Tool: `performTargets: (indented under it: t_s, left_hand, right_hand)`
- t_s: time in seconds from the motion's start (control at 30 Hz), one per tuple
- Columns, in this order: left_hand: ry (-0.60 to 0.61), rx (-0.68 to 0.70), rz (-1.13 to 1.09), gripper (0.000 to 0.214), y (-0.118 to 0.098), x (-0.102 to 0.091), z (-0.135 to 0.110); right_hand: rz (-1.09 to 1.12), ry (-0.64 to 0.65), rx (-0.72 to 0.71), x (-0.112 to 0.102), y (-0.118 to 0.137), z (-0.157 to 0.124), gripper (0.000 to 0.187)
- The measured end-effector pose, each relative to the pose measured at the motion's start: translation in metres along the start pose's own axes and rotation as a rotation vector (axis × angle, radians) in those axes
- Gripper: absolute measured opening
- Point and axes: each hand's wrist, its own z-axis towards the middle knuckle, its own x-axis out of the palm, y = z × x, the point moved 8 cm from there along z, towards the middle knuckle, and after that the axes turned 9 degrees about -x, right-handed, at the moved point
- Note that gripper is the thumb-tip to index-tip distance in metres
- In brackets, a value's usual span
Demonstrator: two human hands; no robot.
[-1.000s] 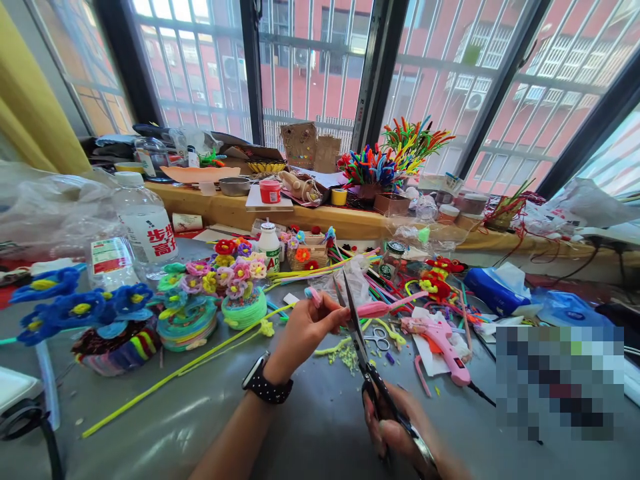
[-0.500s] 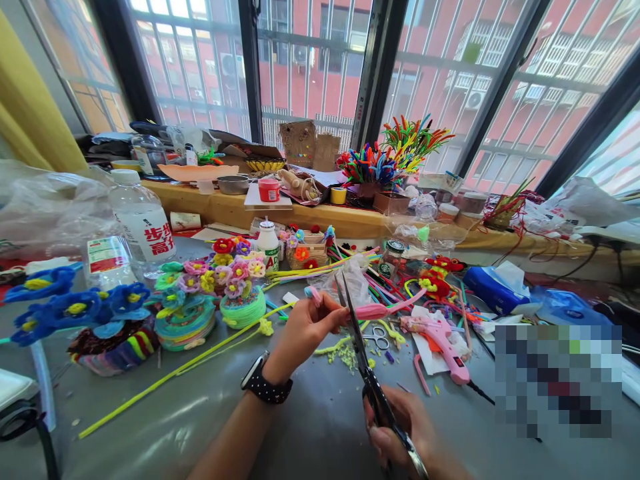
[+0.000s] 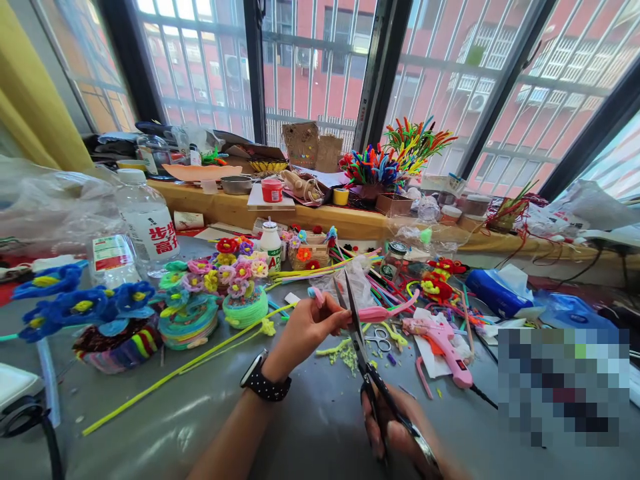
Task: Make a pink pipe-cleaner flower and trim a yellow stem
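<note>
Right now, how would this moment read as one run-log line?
Left hand: pinches pink fuzzy piece | Right hand: holds scissors, blades parted at the piece | Nearby: pink glue gun

Flower pots (image 3: pixel 189 331) stood on the left of the table (image 3: pixel 165 427), bottles (image 3: pixel 145 217) behind them; over the middle, the large scissors (image 3: pixel 369 371) were right of the left hand (image 3: pixel 309 333); small scissors (image 3: pixel 383 344) lay between those and the glue gun (image 3: pixel 444 337), which rested partly on paper (image 3: pixel 437 365); the windowsill (image 3: pixel 225 207) ran behind the table, before the window (image 3: pixel 315 87).

Open near tabletop (image 3: pixel 310 423), glue gun (image 3: pixel 453 357) obstructing right
</note>
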Motion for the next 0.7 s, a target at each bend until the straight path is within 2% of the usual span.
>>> performTargets:
  t_s: [0.27, 0.53, 0.7]
  left_hand:
    - [-0.052, -0.001, 0.007, 0.018, -0.001, -0.003, 0.000]
    - [-0.069, 0.009, 0.028, 0.017, -0.001, -0.005, 0.001]
    - [-0.003, -0.021, 0.025, 0.018, 0.000, -0.001, 0.001]
  right_hand:
    - [-0.020, -0.087, 0.031, -0.003, -0.012, 0.002, 0.044]
    - [-0.045, -0.071, 0.024, -0.004, -0.006, 0.003, 0.045]
    - [0.042, 0.004, 0.019, -0.003, -0.012, 0.001, 0.055]
